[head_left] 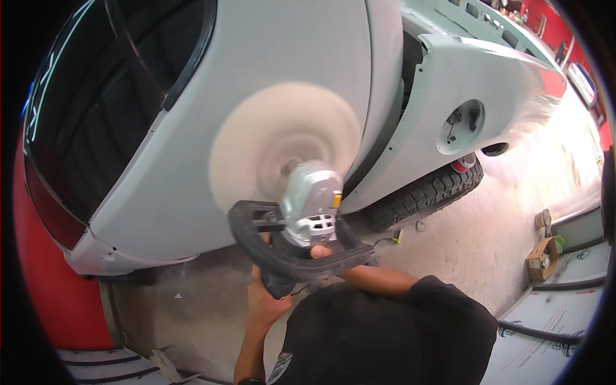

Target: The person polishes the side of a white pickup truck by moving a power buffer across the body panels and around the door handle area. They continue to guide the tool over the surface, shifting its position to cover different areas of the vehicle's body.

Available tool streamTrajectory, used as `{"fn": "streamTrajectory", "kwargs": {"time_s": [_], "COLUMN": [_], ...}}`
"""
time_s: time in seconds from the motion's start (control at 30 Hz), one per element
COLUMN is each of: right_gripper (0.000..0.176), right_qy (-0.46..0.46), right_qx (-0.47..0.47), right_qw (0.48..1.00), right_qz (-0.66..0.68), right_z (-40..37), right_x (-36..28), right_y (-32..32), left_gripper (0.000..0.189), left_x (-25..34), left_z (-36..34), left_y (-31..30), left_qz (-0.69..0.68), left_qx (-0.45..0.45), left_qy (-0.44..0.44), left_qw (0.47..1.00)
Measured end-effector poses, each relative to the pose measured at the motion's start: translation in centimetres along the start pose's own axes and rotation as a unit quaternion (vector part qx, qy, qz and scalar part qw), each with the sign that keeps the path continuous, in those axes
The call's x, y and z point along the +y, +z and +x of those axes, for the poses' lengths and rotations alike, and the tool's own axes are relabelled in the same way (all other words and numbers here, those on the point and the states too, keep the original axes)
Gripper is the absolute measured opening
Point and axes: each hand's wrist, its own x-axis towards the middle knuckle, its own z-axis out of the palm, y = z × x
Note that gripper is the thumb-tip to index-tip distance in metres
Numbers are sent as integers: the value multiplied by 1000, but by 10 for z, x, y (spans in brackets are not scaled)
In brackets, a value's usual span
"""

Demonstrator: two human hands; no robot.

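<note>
My left hand (266, 303) is closed around the dark lower grip of a polisher (311, 199). Behind the black loop handle (240, 234), my right hand (322, 253) holds the polisher's body; little more than a thumb shows there. The machine has a silver head with a small yellow patch. Its round, cream-coloured pad (244, 141) is smeared into a disc by spinning. That pad lies in front of the pale grey vehicle panel (289, 45) and seems to be against it, though the contact face is hidden.
Dark glass (122, 83) borders the panel at left. A white rear body section (507, 83) with a round lamp opening stands at right, above a knobbly tyre (423, 196). A cardboard box (542, 258) is on the floor at right, near wrapped sheets (545, 317).
</note>
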Motion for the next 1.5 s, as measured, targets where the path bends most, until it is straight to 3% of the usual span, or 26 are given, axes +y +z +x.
{"fn": "streamTrajectory", "kwargs": {"time_s": [0.2, 0.27, 0.37, 0.43, 0.47, 0.57, 0.83, 0.9, 0.97, 1.03, 1.13, 1.3, 1.5], "right_gripper": [62, 60, 55, 52, 50, 51, 52, 52, 52, 54, 54, 55, 50], "right_qy": [-32, -9, 41, 44, 31, 41, 47, 53, 70, 101, 66, 56, 88], "right_qx": [-48, -5, 116, 128, 96, 55, -5, -6, -24, -82, -184, -188, -145], "right_qw": [987, 995, 992, 986, 989, 979, 953, 956, 970, 984, 981, 980, 986], "right_qz": [150, 102, -38, -101, -112, -192, -300, -289, -231, -118, -11, 10, 12], "right_z": [-28, -34, -36, -24, -8, 28, 68, 73, 80, 89, 105, 111, 100], "right_x": [-30, -27, 35, 41, 5, -4, -10, -17, -28, -38, -62, -80, -62], "right_y": [-26, -37, -81, -61, -4, 54, 99, 108, 114, 115, 132, 142, 139], "left_gripper": [104, 102, 98, 94, 93, 93, 105, 105, 104, 102, 101, 100, 100], "left_x": [42, 38, 28, 20, 15, -4, 27, 47, 59, 72, 100, 126, 121], "left_z": [30, 26, 17, 5, -3, -29, -26, -21, -13, -2, 15, 31, 16], "left_y": [18, 17, 13, 10, 7, 3, -26, -30, -33, -34, -37, -34, -36], "left_qz": [3, -19, -31, -52, -72, -77, -85, -148, -96, -63, -48, -91, -23], "left_qx": [-91, -77, -38, -11, 0, 66, 158, 159, 160, 162, 162, 174, 199], "left_qy": [-27, -4, 27, 26, 14, -21, -40, -67, -23, 7, 19, 34, 30], "left_qw": [995, 997, 998, 998, 997, 995, 983, 974, 982, 985, 985, 980, 979]}}
